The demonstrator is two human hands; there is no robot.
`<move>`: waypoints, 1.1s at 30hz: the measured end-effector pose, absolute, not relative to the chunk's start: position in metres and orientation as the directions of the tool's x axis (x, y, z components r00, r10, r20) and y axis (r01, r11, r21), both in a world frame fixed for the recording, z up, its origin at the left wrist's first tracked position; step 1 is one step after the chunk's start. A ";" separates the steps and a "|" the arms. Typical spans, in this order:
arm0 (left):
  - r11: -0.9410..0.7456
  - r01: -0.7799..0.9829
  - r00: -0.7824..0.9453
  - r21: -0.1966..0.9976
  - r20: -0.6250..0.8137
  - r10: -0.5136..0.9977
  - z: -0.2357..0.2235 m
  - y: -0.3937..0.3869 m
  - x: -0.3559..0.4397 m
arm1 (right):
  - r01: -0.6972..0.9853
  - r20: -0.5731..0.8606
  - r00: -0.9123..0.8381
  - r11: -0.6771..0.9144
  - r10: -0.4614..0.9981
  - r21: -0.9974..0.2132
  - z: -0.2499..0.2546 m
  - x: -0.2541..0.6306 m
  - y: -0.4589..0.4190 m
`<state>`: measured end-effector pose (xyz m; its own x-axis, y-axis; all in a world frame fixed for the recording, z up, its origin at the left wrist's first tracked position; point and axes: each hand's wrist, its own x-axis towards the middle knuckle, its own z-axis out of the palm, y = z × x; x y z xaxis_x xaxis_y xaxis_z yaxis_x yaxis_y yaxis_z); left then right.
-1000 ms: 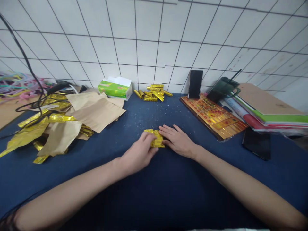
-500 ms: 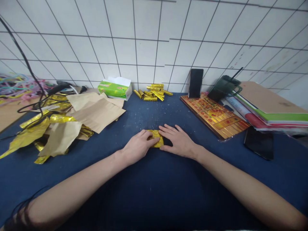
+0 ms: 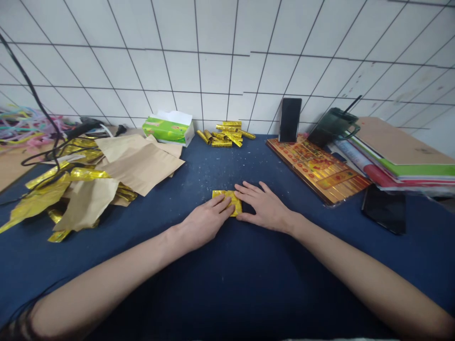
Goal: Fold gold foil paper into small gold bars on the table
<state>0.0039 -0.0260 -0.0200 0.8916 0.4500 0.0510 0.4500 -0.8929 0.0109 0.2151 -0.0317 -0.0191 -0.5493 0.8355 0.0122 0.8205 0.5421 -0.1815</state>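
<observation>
A small folded piece of gold foil paper [image 3: 230, 195] lies flat on the dark blue tabletop, between both hands. The fingers of my left hand [image 3: 208, 219] stretch over it from the left, pressing on its top and hiding its lower left part. My right hand [image 3: 265, 208] rests at the paper's right edge, thumb and fingers spread apart, fingertips touching its side. Beyond them, by the wall, sits a pile of rolled gold foil pieces [image 3: 227, 134].
On the left lie brown paper sheets [image 3: 142, 161], loose gold foil [image 3: 42, 199] and a black cable [image 3: 37, 90]. A green tissue pack [image 3: 167, 129] is at the back. At right are a stack of gold-red printed sheets [image 3: 316, 166], an upright phone [image 3: 290, 120], a dark mug [image 3: 332, 125], books [image 3: 401, 142] and a black phone [image 3: 384, 209].
My left hand has slid slightly down and its fingers have straightened, uncovering more of the gold paper's upper left. My right hand stays almost in place. The view has shifted a little.
</observation>
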 end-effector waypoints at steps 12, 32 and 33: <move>-0.836 0.525 0.847 0.158 -0.001 0.532 -0.022 -0.044 0.003 | 0.808 0.075 -0.568 0.572 0.820 -0.141 -0.019 0.213 -0.035; -0.851 0.473 0.880 0.228 -0.082 0.467 -0.016 -0.043 0.001 | 0.752 -0.099 -0.616 0.547 0.781 -0.367 -0.008 0.228 -0.027; -0.851 0.473 0.880 0.229 -0.085 0.467 -0.016 -0.043 0.001 | 0.744 -0.107 -0.613 0.526 0.782 -0.413 -0.004 0.227 -0.026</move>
<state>0.0013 -0.0432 -0.0157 0.8803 0.4668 -0.0847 0.4732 -0.8508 0.2286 0.2274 -0.0263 -0.0042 -0.6134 0.7825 -0.1073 0.7436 0.5263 -0.4125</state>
